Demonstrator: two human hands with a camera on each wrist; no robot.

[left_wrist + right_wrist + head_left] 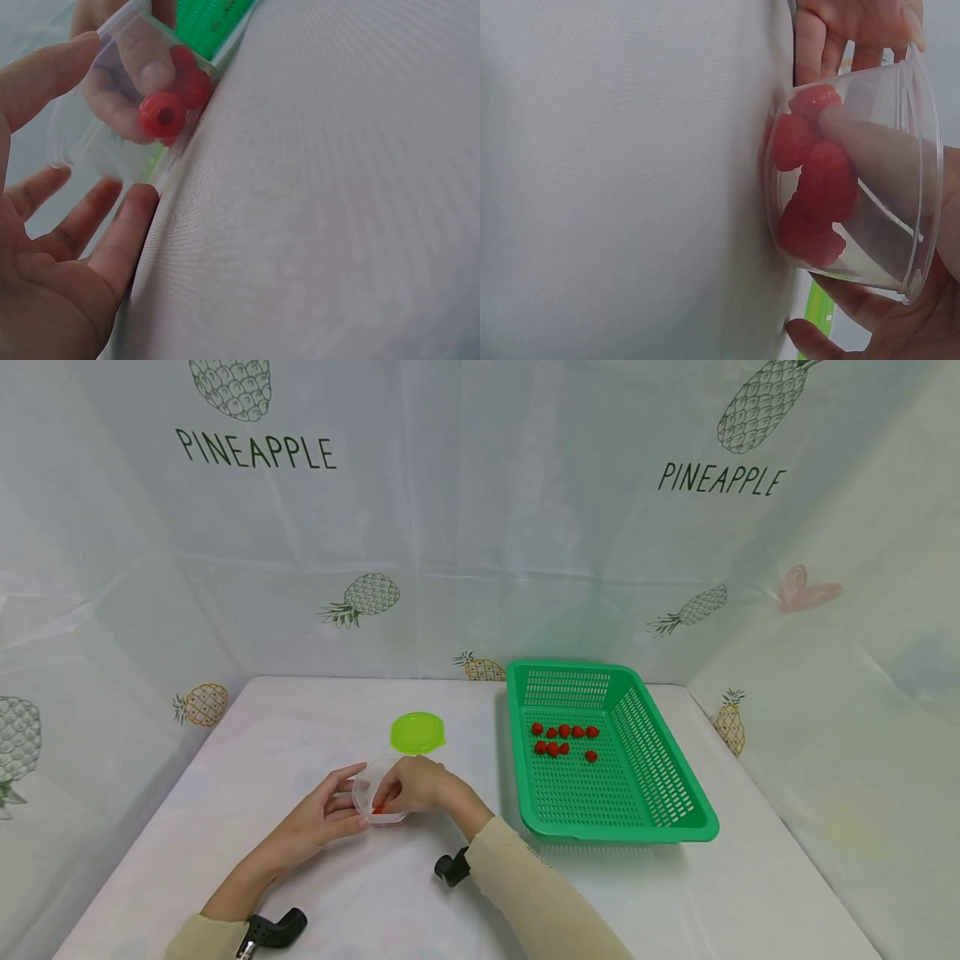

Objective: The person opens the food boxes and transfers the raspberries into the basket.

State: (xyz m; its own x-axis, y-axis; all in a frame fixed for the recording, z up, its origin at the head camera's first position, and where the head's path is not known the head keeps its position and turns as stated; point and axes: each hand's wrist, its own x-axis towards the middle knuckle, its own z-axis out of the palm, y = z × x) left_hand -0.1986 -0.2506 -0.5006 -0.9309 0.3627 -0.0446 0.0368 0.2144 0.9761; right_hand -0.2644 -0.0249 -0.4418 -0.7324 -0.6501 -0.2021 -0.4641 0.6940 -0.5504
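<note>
Clear plastic tub [363, 795], one, on the tabletop [315, 718], raspberries [829, 184] inside. Left hand [322, 814]: fingers relaxed, thumb touching tub's rim. Right hand [420, 785]: fingers inside tub, against raspberries; whether pinching one, cannot tell. Lime-green lid [417, 732]: just beyond tub. Green basket [622, 836]: to the right, nine raspberries in two rows.
</note>
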